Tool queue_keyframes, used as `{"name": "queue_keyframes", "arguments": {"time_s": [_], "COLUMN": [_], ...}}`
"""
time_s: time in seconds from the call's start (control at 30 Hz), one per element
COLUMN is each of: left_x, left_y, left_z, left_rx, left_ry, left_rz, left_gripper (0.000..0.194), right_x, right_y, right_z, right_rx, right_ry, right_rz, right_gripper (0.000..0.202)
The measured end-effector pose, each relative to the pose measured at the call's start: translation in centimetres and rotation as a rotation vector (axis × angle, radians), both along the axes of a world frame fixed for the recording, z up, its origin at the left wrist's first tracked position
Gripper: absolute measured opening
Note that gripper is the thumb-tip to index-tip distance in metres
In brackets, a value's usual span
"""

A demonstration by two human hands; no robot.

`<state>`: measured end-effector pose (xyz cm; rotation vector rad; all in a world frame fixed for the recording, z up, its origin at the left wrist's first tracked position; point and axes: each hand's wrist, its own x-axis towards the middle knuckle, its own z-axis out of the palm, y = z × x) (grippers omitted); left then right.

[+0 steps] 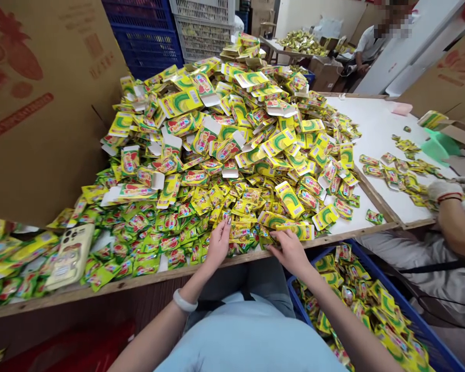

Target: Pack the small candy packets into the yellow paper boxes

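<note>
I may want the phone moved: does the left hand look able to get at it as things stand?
Probably yes: the phone lies uncovered near the table's front edge, with only low green packets between it and the left hand; the cardboard box stands beyond, seemingly out of the way.

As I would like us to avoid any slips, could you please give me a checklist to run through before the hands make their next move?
1. Left hand has a firm grip: cannot tell; it is at the packets, contact unclear.
2. Right hand has a firm grip: cannot tell; it is by a yellow box, its underside hidden.
3. Phone away from both hands: ok; it lies farther left.
4. Co-worker's gloved hand apart from both hands: ok; it is farther right.
5. All box flaps closed: not ok; several stand open.
</note>
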<state>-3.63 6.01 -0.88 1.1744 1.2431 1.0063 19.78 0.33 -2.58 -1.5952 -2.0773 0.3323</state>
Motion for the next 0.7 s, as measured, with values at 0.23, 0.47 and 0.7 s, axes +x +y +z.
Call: {"name": "queue_keyframes", "arguments": {"time_s": [0.23,0.47,0.7], "left_x": [0.2,0.0,0.7], "left_y": [-0.9,-1.7,-2.3], "left_z": [0.4,0.4,1.7], "left_rx": [-0.125,0.049,0.37], "left_ry": [-0.123,0.121,0.751], "left_rz": [-0.092,-0.232,-0.369], "left_gripper": [0.069,0.038,0.029], "right_x": [-0.5,0.0,0.8], "right_y": [0.1,-0.7,-1.3], "right_z": [-0.5,-0.9,-1.3], "right_rx": [0.045,0.087,0.073], "right_ry": [0.066,0.17,0.274], "right_rz": [-0.004,0.067,0.103], "right_gripper": [0.029,0.024,0.032]}}
